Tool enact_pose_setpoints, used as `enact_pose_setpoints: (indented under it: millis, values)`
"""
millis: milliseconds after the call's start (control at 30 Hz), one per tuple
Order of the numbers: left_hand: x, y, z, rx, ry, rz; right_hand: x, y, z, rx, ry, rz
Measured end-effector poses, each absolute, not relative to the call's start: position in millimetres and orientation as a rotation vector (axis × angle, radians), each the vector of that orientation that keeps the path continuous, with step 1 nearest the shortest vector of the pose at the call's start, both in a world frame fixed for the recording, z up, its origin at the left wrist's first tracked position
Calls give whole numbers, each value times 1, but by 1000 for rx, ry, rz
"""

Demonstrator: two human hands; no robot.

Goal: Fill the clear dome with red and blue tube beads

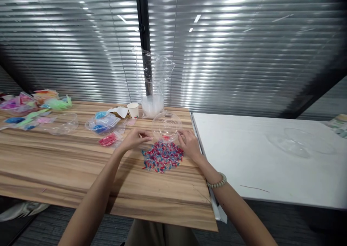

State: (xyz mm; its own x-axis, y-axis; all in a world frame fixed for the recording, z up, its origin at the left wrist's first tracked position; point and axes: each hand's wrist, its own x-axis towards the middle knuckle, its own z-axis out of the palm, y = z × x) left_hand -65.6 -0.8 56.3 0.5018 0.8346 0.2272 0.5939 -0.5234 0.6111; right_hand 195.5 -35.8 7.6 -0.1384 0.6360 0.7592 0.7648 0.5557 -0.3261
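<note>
On the wooden table lies a spread pile of small red, blue and clear pieces (162, 156). Just behind it is a clear round plastic bowl (167, 125), with a few red pieces low in it. My right hand (189, 143) is at the bowl's right edge, thumb and fingers bent round the rim. My left hand (135, 139) is beside the bowl's left side, above the table, its thumb and forefinger apart with nothing visible between them.
A paper cup (133, 110) and a clear bag of plastic lids or bowls (152, 105) stand at the back. Bags of red beads (107, 140) and blue pieces (100, 128) lie left. A white table (233, 148) adjoins on the right, bearing clear plastic bowls (290, 145).
</note>
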Motion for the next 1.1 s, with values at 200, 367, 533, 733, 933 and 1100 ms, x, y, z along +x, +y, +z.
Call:
enact_pose_setpoints:
  millis: [200,367,533,733,933,1100]
  values:
    - [-77,1,52,2181,1077,232,195,-36,8,-1156,-1831,-198]
    - [-79,0,53,2192,1020,173,195,-35,8,-1147,-1830,-217]
    - [-84,3,50,2168,1024,100,196,-35,7,-1158,-1835,-206]
    - [-92,8,42,2147,997,60,196,-35,7,-1162,-1840,-209]
    - [-91,6,44,2152,1026,91,196,-35,7,-1163,-1845,-201]
    - [-83,4,44,2146,1072,129,195,-36,7,-1169,-1841,-198]
